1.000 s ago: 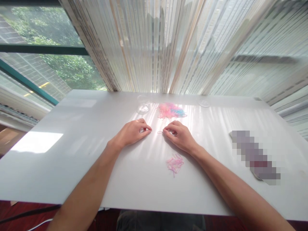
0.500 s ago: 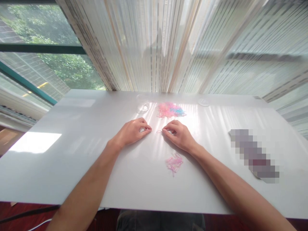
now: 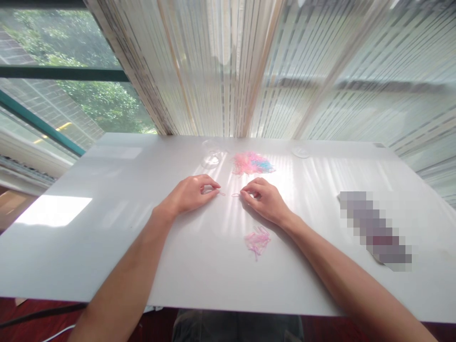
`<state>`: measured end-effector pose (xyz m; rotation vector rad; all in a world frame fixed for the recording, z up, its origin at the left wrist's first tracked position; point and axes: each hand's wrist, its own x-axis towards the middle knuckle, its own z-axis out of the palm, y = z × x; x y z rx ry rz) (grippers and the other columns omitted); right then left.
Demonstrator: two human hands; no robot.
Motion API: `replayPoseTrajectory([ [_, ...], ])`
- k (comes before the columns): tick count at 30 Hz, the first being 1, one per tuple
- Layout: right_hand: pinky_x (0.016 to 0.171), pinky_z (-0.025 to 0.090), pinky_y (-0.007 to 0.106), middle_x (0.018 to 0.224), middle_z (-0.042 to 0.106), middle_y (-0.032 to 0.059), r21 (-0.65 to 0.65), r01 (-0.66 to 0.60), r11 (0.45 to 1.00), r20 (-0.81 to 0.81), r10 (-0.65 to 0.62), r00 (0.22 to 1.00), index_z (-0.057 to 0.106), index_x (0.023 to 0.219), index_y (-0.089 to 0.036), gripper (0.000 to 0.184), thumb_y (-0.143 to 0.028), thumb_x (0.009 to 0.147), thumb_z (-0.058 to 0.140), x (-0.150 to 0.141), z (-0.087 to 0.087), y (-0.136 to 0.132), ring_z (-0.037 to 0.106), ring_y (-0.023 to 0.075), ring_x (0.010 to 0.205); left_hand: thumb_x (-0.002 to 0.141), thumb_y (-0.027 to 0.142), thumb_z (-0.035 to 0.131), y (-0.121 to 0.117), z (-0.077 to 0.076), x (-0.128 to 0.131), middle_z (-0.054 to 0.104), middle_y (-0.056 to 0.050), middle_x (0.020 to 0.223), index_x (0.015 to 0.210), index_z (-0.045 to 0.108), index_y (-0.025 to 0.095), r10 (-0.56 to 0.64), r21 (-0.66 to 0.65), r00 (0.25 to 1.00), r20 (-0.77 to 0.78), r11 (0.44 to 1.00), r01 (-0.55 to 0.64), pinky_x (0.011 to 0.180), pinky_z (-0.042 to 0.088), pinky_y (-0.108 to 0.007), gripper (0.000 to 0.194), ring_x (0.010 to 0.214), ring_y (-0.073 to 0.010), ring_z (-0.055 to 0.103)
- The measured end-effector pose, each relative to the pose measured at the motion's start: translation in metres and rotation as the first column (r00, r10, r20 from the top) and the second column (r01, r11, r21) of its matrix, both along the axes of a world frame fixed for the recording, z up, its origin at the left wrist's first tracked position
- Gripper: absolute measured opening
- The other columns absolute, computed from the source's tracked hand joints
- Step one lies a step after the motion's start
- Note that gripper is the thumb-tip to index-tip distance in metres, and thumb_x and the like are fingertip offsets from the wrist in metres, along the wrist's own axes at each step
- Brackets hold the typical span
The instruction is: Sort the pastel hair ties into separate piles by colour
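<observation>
My left hand [image 3: 192,194] rests over the middle of the table, its thumb and forefinger pinched on a small pale pink rubber band [image 3: 222,193] that sticks out to the right. Facing it, my right hand [image 3: 263,197] pinches another thin pink rubber band [image 3: 235,194], whose loop points left. A small gap separates the two loops. Beyond my hands lies a pile of pink, orange and blue rubber bands [image 3: 251,163]. Nearer to me, below my right hand, is a smaller heap of pink and purple rubber bands [image 3: 257,242].
A clear round container [image 3: 211,159] stands behind my left hand on the white table [image 3: 117,261]. Its clear lid, or a similar disc [image 3: 301,152], lies at the back right. A blurred-out long object [image 3: 375,230] lies to the right. Striped curtains [image 3: 228,71] hang along the back edge.
My left hand has shifted slightly left, and the end of its rubber band now shows past the fingertips. My right hand has stayed nearly in place with its band.
</observation>
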<state>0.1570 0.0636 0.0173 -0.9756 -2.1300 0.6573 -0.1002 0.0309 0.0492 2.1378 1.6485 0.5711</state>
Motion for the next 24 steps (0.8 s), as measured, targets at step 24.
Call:
replayPoseTrajectory([
  [24,0.066,0.054,0.029,0.087,0.065,0.0048,-0.008,-0.005,1.0,0.012,0.005,1.0,0.074,0.084,-0.021,0.012,-0.023,0.091,0.064,0.0002,0.0008,-0.0003,0.062,0.0174,0.081,0.096,0.038,0.053,-0.0032,0.0035,0.0104,0.072,-0.001,0.108,0.1,0.077,0.028,-0.114,-0.016,0.992,-0.056,0.993,0.113,0.077,0.049,-0.029,0.027,0.087,-0.0176,0.067],
])
